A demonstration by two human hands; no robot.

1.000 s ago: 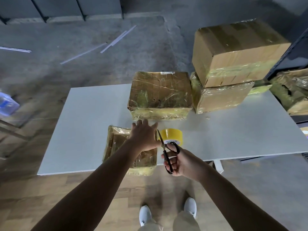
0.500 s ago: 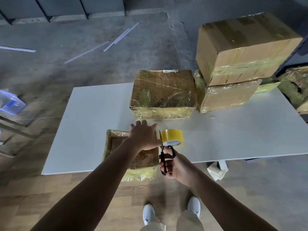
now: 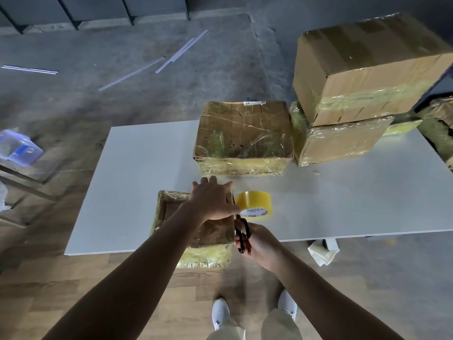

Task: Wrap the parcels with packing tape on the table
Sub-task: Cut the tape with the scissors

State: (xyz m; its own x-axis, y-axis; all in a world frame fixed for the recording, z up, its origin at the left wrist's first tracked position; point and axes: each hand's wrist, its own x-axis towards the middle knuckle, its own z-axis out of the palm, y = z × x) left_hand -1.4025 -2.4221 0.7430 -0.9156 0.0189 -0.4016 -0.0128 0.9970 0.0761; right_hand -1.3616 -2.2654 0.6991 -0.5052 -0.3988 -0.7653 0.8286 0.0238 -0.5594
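Note:
A small tape-wrapped cardboard parcel (image 3: 171,212) lies at the front edge of the white table (image 3: 343,204), overhanging it slightly. My left hand (image 3: 212,200) presses flat on its top with straight fingers. My right hand (image 3: 259,241) grips black scissors (image 3: 241,235) by their handles at the parcel's right side; the blades are hidden behind my left hand. A roll of yellow packing tape (image 3: 255,204) lies flat on the table just right of the parcel.
A larger wrapped parcel (image 3: 242,136) sits at mid-table. Two stacked boxes (image 3: 362,77) stand at the back right, with more wrapped parcels (image 3: 438,123) beyond. A clear plastic bin (image 3: 17,148) sits on the floor at left. Crumpled plastic (image 3: 323,251) lies under the table.
My right hand has drawn the scissors nearer along the parcel's right side. My left hand stays flat on the parcel. The camera shifted slightly.

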